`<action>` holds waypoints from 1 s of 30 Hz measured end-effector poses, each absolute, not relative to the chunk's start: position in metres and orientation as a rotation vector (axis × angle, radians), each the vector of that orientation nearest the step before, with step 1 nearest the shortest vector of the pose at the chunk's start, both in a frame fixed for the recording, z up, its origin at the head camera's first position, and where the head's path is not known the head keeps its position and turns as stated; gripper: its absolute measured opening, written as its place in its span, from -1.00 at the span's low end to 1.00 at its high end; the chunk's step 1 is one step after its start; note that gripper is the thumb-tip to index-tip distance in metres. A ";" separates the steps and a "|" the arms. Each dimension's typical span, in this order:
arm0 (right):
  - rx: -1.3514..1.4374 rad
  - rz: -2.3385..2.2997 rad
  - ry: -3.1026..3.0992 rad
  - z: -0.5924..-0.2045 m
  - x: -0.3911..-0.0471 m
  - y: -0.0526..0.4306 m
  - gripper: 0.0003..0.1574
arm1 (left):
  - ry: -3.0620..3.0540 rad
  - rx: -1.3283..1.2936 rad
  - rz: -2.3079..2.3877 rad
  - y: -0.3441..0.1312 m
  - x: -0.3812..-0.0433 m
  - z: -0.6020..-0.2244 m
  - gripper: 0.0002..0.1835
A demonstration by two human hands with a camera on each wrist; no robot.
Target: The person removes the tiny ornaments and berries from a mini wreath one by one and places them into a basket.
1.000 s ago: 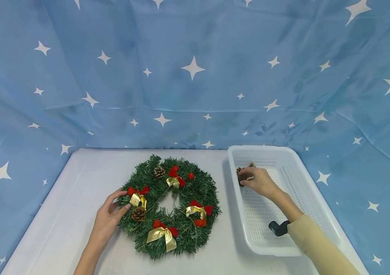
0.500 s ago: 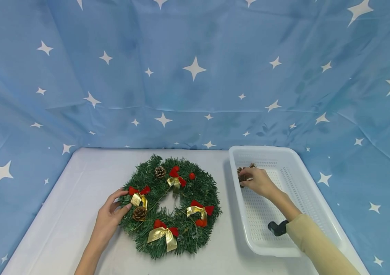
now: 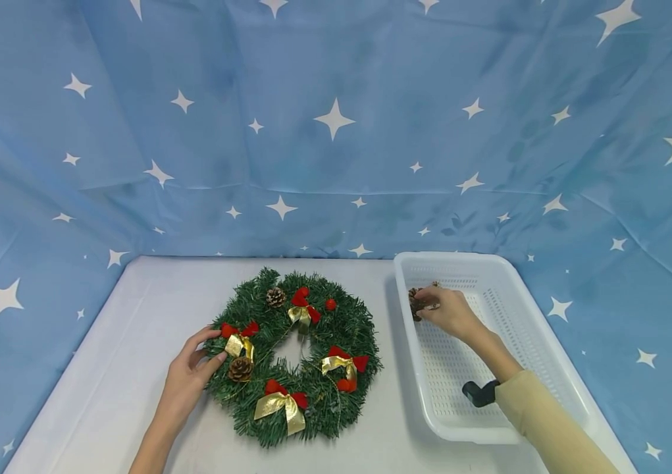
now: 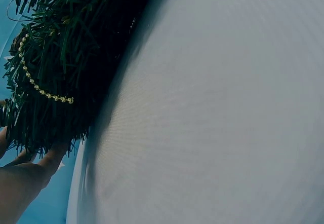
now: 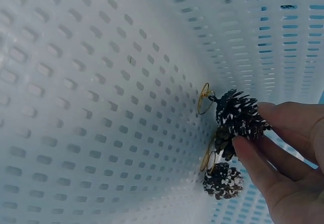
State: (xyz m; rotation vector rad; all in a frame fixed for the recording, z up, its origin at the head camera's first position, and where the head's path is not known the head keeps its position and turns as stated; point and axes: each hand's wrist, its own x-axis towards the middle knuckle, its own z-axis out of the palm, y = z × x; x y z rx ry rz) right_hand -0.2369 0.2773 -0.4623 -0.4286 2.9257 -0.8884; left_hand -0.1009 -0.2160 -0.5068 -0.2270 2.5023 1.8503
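Note:
A green artificial wreath (image 3: 362,329) lies flat on the white table, trimmed with red-and-gold bows, red balls and two pine cones. My left hand (image 3: 187,372) grips its left edge beside a bow (image 3: 239,341) and a pine cone (image 3: 240,368). The left wrist view shows the fingers under the needles, near a gold bead string (image 4: 38,87). Inside the white basket, my right hand (image 3: 451,313) pinches a snow-tipped pine cone (image 5: 240,113) between thumb and fingers. Another pine cone (image 5: 223,181) with a gold loop sits beside it, and a smaller brown cone (image 5: 224,142) is partly hidden.
The white perforated basket (image 3: 418,378) stands on the table's right side, its walls raised around my right hand. A black device (image 3: 480,394) shows at my right wrist, over the basket. Blue star-patterned cloth (image 3: 336,158) hangs behind the white table (image 3: 152,289) and at both sides.
My right fingers have shifted slightly at the pine cones and now cover more of the cone behind them. The left hand and the wreath have stayed in place.

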 end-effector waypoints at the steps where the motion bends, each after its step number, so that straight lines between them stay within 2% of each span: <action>1: -0.428 -0.899 2.925 -0.462 -0.237 0.277 -0.62 | 2.506 -0.226 1.846 -0.216 -0.101 -0.507 -0.42; 18: -0.485 -0.943 2.960 -0.449 -0.234 0.275 -0.67 | 2.498 -0.239 1.840 -0.216 -0.101 -0.508 -0.39; 30: -0.510 -1.038 2.956 -0.429 -0.227 0.264 -0.63 | 2.506 -0.223 1.854 -0.216 -0.102 -0.508 -0.41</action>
